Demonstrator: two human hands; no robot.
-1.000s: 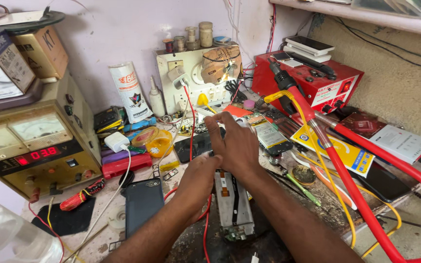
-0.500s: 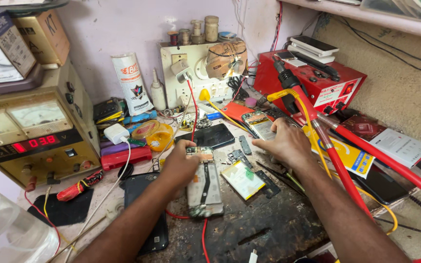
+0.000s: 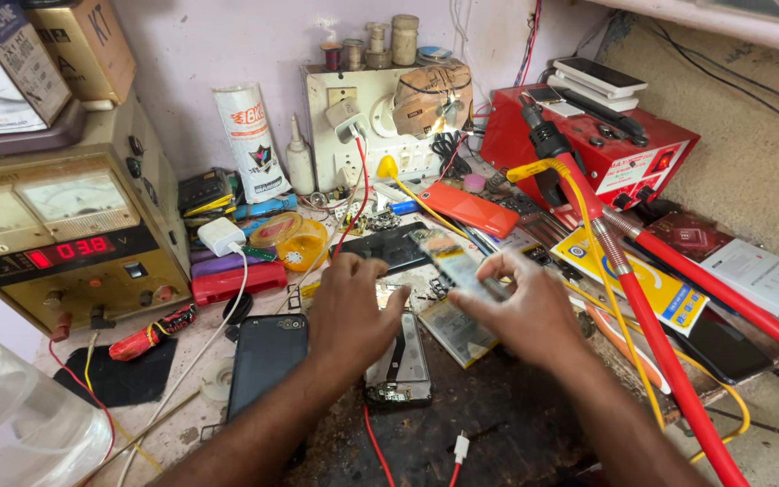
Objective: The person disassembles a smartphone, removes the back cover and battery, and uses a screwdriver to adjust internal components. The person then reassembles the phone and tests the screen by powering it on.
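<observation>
An opened phone (image 3: 400,368) with its insides showing lies on the dark bench mat. My left hand (image 3: 351,307) is curled over its top end and holds it down. My right hand (image 3: 520,316) hovers just to the right and pinches a thin flat rectangular part (image 3: 448,255) at its fingertips; the part is raised above the bench and blurred. Under my right hand lies a pale flat battery-like piece (image 3: 454,332).
A black phone (image 3: 263,361) lies left of the opened one. Further left are a bench power supply (image 3: 74,257) with a red display, a red-handled tool (image 3: 151,335) and a clear jar (image 3: 11,424). A red station (image 3: 606,144), a red hose (image 3: 678,370) and an orange phone (image 3: 466,209) crowd the right and back.
Both hands were together over the phone. They have come apart: my right hand has moved right and up with the flat part, and my left stays on the phone.
</observation>
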